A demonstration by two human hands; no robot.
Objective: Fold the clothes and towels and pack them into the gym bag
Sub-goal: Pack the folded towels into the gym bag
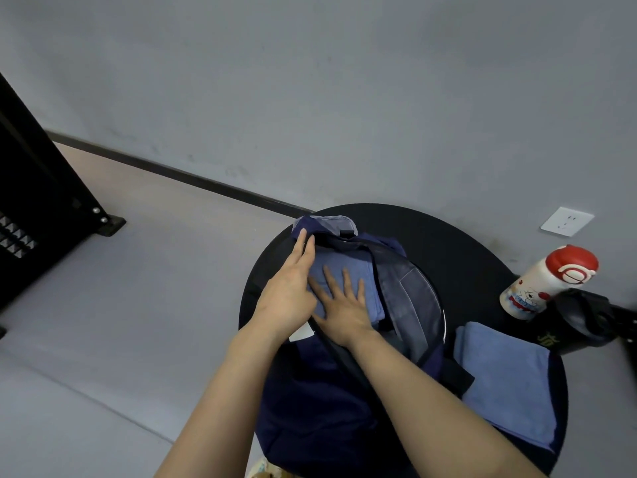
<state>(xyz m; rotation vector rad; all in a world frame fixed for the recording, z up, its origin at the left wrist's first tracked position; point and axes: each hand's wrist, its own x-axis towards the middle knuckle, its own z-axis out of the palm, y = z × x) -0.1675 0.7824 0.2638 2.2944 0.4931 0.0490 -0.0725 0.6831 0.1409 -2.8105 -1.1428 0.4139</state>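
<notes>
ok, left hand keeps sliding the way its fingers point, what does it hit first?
Likely the gym bag's far top edge: the left hand's fingertips already sit at it. Past that, only bare table shows; depth is unclear.

A plain indoor room: bare grey wall [344, 81], wall socket [567, 221], grey floor [86, 322], small round black table [458, 250].

Your round black table [458, 236] carried a navy gym bag [310, 401], a folded blue towel [506, 384], a red-capped bottle [548, 281] and a black object [582, 319].
</notes>
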